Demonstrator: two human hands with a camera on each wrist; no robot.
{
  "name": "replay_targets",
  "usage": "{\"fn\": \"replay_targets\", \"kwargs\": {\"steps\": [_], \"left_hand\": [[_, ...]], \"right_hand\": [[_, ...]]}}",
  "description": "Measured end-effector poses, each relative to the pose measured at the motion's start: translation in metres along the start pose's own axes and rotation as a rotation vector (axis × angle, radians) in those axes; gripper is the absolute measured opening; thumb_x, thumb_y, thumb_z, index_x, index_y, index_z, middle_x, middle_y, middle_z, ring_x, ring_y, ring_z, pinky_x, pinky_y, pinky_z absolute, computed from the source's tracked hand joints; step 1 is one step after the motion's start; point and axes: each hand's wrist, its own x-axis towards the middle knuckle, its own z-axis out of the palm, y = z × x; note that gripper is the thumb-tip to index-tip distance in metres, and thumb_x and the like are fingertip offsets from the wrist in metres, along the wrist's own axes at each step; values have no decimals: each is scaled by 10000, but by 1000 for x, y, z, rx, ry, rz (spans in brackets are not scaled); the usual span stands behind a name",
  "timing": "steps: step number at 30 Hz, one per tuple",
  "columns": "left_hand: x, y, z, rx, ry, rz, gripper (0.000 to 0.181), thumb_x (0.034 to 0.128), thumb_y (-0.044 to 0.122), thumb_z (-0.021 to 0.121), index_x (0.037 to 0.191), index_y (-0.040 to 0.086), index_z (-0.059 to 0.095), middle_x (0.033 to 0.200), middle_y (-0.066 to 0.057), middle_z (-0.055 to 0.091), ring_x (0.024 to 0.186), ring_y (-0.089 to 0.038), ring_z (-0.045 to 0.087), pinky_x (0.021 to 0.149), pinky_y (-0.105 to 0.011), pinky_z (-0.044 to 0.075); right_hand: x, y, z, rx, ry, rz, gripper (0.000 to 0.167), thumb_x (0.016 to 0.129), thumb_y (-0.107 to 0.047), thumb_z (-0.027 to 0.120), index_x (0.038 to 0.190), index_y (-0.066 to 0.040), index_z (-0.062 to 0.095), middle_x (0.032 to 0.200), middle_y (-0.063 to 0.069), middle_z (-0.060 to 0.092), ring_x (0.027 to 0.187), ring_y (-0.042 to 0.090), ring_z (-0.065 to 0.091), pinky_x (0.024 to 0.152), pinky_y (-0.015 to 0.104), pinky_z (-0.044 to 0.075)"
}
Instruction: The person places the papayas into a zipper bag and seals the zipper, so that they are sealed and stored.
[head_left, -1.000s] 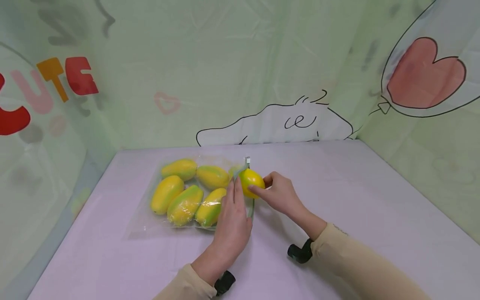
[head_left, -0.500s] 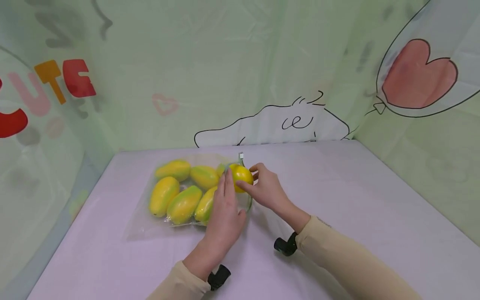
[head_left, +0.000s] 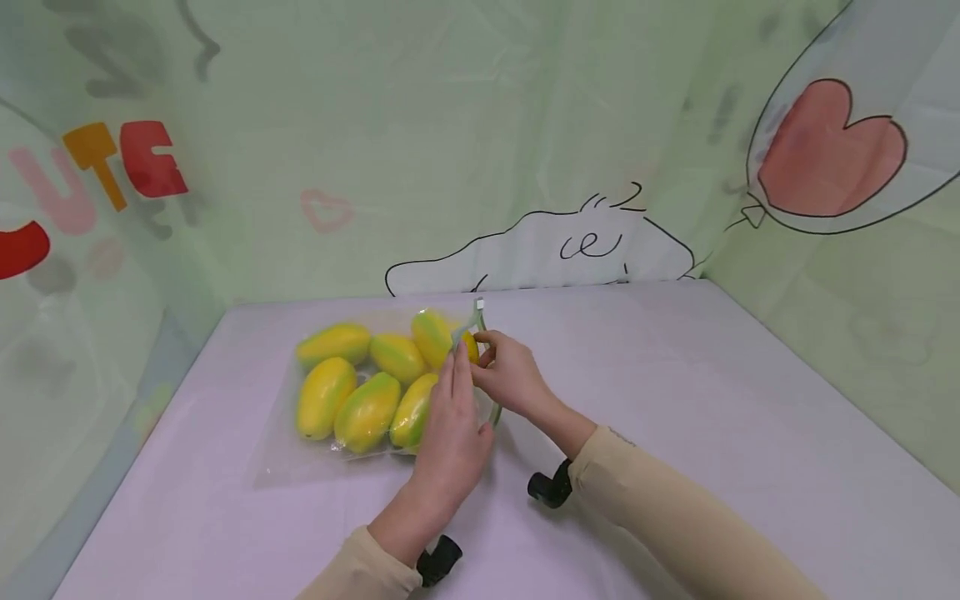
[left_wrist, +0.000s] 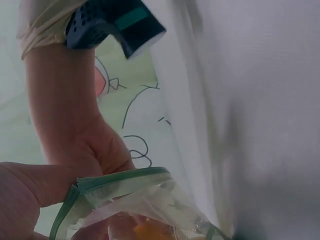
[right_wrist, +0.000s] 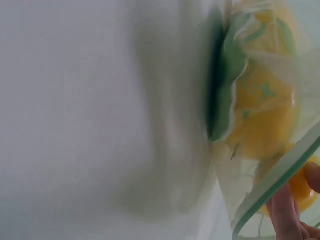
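A clear zip bag [head_left: 273, 467] with a green rim lies on its side, its mouth to the right. Inside are several yellow-green mangoes [head_left: 367, 412]. My left hand [head_left: 453, 442] lies along the near side of the mouth; its fingers are straight and together, fingertips against the rim, thumb apart. My right hand [head_left: 513, 375] reaches into the mouth and holds a mango [head_left: 470, 346] with thumb and fingers; most of that fruit is hidden behind the hands. In the right wrist view, its fingers [right_wrist: 285, 212] touch yellow fruit behind the green rim [right_wrist: 280, 187].
The bag rests on a pale lilac tabletop [head_left: 637, 375]. Green curtain walls [head_left: 375, 125] with cartoon prints stand at the back and both sides. Black wrist cameras [head_left: 551, 487] are strapped to both forearms.
My right hand has moved left, taking the mango farther into the bag's mouth. Another mango near the mouth has shifted and now shows more. The left hand has moved slightly left.
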Motion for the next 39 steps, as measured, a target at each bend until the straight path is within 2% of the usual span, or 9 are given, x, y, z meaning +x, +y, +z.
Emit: {"fn": "replay_targets", "kwargs": {"steps": [3,5,11,15,22,28,34,39], "left_hand": [[-2,0,1,4,-5,5,961,763,-123,775,1568,-78,251,1589,-281,358,1347,-444,503,1075,-480,493],[-2,-1,2,10,-10,6,959,762,-121,777,1566,-79,256,1588,-283,357,1334,-447,511,1063,-481,502],[-3,-1,5,2,-44,-27,952,771,-105,792,1560,-93,260,1597,-291,334,1376,-443,482,1095,-490,478],[-3,-3,6,-11,-69,-54,952,774,-85,806,1556,-99,263,1593,-295,335,1403,-444,459,1106,-499,467],[-3,-5,7,-36,-87,-61,957,776,-75,814,1555,-99,259,1588,-303,337,1399,-454,457,1096,-512,474],[-2,-7,8,-52,-78,-52,949,759,-84,817,1542,-103,280,1564,-323,354,1337,-474,497,1063,-543,495],[-3,-6,9,-52,-132,-75,940,771,-66,812,1556,-66,295,1593,-312,325,1356,-481,479,1074,-571,479],[-7,-3,12,15,-179,-36,834,814,-58,770,1538,-53,355,1597,-303,323,1368,-493,465,1069,-591,476]], "right_hand": [[3,-2,2,44,-16,21,527,945,-245,719,1382,9,571,946,132,732,737,176,668,618,250,541],[5,-1,1,71,-51,29,514,958,-226,702,1390,12,558,973,137,739,753,176,695,655,271,581],[10,17,-10,111,-260,16,482,1024,-118,598,1471,28,496,1145,169,752,946,241,724,791,313,612],[11,31,-16,146,-323,-7,449,1039,-66,547,1467,56,493,1182,176,745,976,271,703,787,305,587],[7,36,-27,154,-321,-7,355,1047,-94,547,1378,26,597,1218,188,732,974,284,706,764,280,577],[10,43,-44,159,-284,18,329,1047,-125,562,1334,20,626,1236,217,715,985,278,707,788,294,577],[20,58,-62,145,-228,42,325,1050,-134,558,1329,18,628,1255,246,697,1041,301,715,825,306,576],[34,71,-70,141,-201,77,353,1062,-160,529,1357,15,613,1277,242,686,1084,300,704,881,326,573]]}}
